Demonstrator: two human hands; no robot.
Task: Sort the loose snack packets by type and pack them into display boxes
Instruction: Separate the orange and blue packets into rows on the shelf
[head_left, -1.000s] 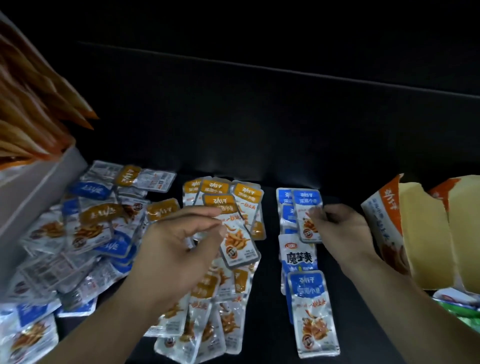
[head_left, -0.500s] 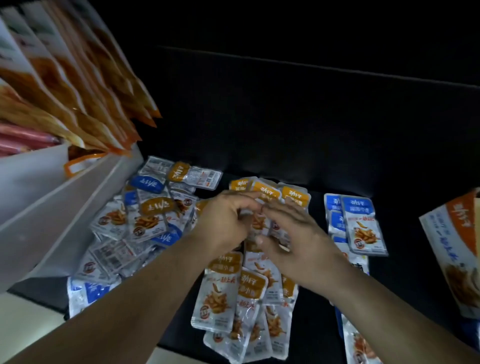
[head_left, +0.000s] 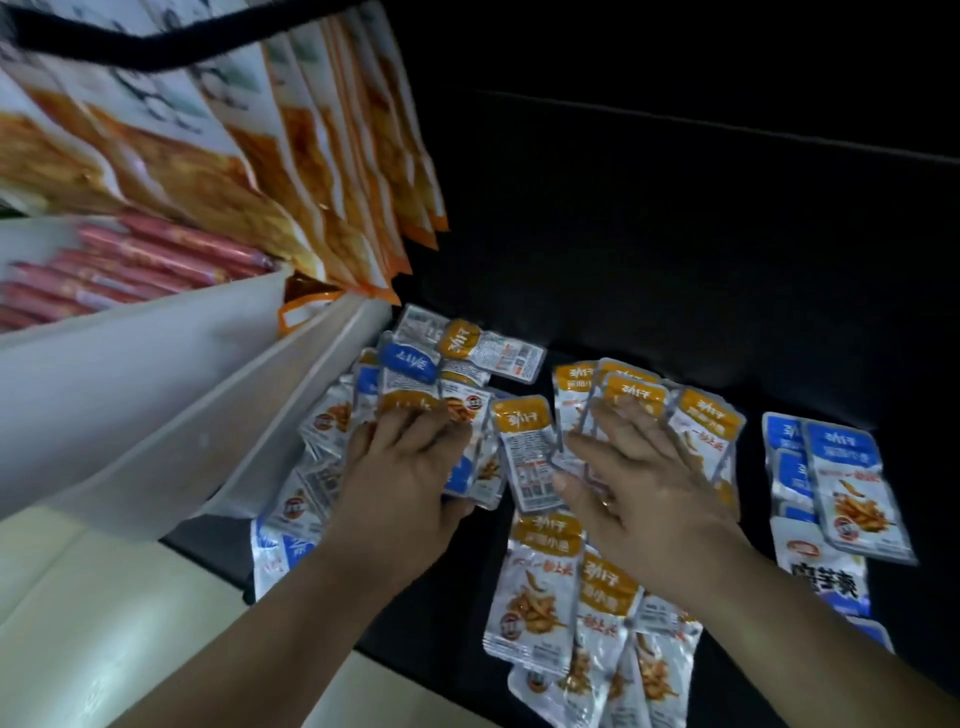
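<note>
Small silver snack packets lie on a black surface (head_left: 675, 291). A mixed heap of orange-topped and blue-topped packets (head_left: 415, 374) sits at the left. My left hand (head_left: 400, 478) rests palm down on that heap, fingers spread. A row of orange-topped packets (head_left: 706, 421) runs down the middle. My right hand (head_left: 639, 488) lies flat on it, fingers straight. Between my hands an orange-topped packet (head_left: 527, 452) lies back side up, touched by my right thumb. Blue-topped packets (head_left: 841, 478) form a stack at the right.
A white display box (head_left: 171, 395) stands at the left, holding red stick snacks (head_left: 130, 265). Large orange and white pouches (head_left: 270, 156) lean over it. A pale floor or counter edge (head_left: 104, 613) shows at the lower left.
The view has swung left, so the cardboard boxes at the right are gone. My left hand has moved from the orange row onto the mixed heap. My right hand has flattened on the orange row.
</note>
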